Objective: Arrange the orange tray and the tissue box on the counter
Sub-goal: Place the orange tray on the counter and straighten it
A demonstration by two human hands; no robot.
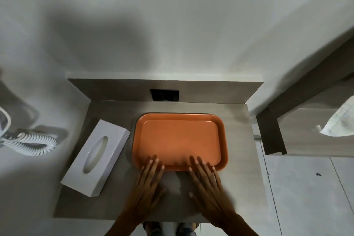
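Note:
An orange tray (180, 120) with rounded corners lies flat on the grey counter (239, 178), toward its middle and right. A white tissue box (113, 151) with an oval slot lies at an angle on the counter's left side, close to the tray's left edge. My left hand (148, 180) and my right hand (206, 180) are both flat with fingers spread, their fingertips resting on the tray's near rim. Neither hand grips anything.
A black wall socket (164, 95) sits in the low backsplash behind the tray. A white coiled cord (30, 142) hangs at the left wall. At the right stands a wooden unit (306, 134) with a white towel (341, 122). Tiled floor lies at the right.

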